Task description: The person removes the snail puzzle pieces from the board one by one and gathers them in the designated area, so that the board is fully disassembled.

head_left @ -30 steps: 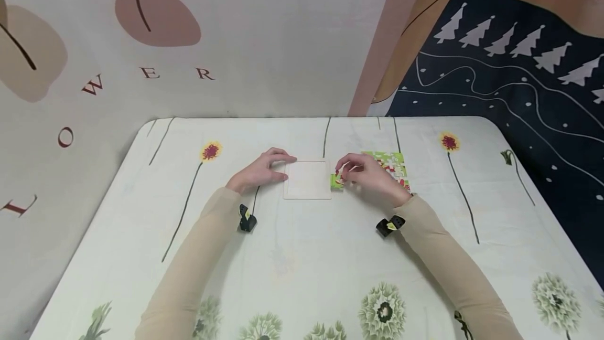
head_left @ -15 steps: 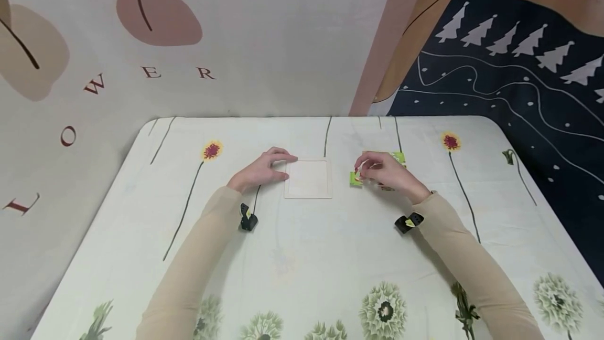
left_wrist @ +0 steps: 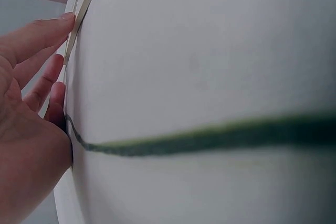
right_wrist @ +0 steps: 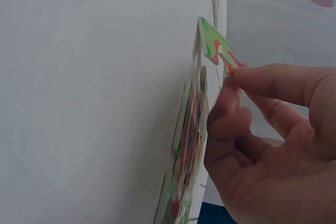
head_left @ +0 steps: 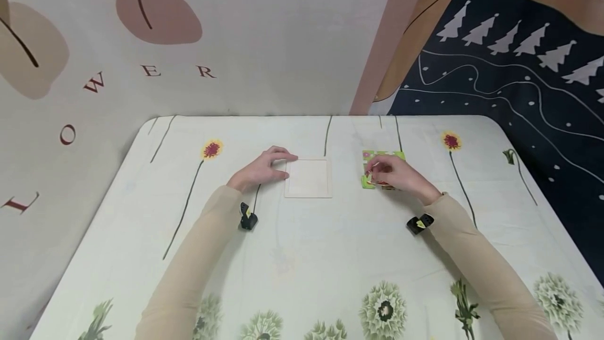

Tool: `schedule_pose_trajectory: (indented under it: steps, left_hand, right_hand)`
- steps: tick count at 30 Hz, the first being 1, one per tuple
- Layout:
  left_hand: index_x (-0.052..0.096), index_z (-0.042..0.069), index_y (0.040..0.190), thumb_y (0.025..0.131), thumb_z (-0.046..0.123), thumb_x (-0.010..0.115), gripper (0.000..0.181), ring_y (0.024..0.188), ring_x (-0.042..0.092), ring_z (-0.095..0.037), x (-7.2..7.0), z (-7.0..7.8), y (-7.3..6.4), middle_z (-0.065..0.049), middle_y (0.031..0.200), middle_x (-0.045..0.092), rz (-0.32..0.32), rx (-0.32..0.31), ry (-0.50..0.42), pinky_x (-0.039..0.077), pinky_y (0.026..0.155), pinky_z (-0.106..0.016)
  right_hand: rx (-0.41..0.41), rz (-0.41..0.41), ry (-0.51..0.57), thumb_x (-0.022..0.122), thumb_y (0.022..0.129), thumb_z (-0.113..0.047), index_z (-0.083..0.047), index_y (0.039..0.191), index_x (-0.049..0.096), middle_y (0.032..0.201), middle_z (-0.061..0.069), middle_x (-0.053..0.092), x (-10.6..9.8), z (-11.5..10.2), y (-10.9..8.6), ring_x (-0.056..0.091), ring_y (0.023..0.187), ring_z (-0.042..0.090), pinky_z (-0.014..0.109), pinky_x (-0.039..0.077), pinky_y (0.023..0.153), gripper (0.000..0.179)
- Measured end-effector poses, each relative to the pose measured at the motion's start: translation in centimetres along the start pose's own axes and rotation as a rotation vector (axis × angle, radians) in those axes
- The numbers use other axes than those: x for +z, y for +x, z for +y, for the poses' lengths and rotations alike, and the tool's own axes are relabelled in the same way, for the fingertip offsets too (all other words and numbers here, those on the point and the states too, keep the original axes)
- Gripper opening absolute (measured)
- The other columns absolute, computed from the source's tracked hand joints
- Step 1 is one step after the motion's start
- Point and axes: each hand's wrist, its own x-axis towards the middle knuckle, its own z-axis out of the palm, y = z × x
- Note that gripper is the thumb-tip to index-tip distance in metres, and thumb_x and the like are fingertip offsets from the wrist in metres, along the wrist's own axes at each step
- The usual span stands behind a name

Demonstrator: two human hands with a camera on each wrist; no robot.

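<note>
A flat, pale puzzle tray [head_left: 309,179] with a thin raised border lies in the middle of the table. My left hand [head_left: 261,169] rests at its left side, thumb and forefinger spread along the edge. In the left wrist view, those fingertips touch the tray's wooden rim [left_wrist: 86,3]. My right hand [head_left: 396,173] pinches a green jigsaw piece [right_wrist: 214,40] with red and white print between thumb and fingers. It holds this piece tilted beside a set of colourful jigsaw pieces [right_wrist: 190,140]; in the head view the hand covers much of them.
The table [head_left: 292,256] wears a white cloth printed with flowers and stems. Behind it hangs a pale wall cloth [head_left: 283,41] with letters, and a dark cloth [head_left: 500,83] with trees hangs at the right.
My right hand has moved right, away from the tray, carrying the jigsaw piece to the other pieces. The left hand has stayed at the tray's edge.
</note>
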Motion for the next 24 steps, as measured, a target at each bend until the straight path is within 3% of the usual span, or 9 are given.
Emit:
schedule_pose_trajectory:
  steps: [12, 24]
  left_hand:
    - [0.055, 0.007, 0.142, 0.092, 0.007, 0.066, 0.051, 0.142, 0.03, -0.036, -0.01, -0.13, 0.12, -0.017, 0.15, 0.036, 0.0, -0.008, -0.014, 0.021, 0.119, -0.058]
    - [0.055, 0.007, 0.141, 0.092, 0.007, 0.066, 0.051, 0.142, 0.03, -0.037, 0.08, -0.16, 0.1, -0.017, 0.15, 0.036, 0.004, -0.006, -0.015, 0.021, 0.118, -0.058]
  right_hand:
    - [0.04, 0.016, -0.126, 0.061, 0.094, -0.002, -0.003, 0.107, 0.066, 0.095, 0.014, 0.065, -0.15, 0.84, 0.1, 0.053, 0.083, 0.019, 0.027, 0.042, 0.07, 0.013]
    - [0.044, 0.002, -0.154, 0.06, 0.095, -0.001, -0.003, 0.107, 0.066, 0.093, 0.012, 0.064, -0.08, 0.58, 0.11, 0.052, 0.081, 0.018, 0.027, 0.042, 0.069, 0.014]
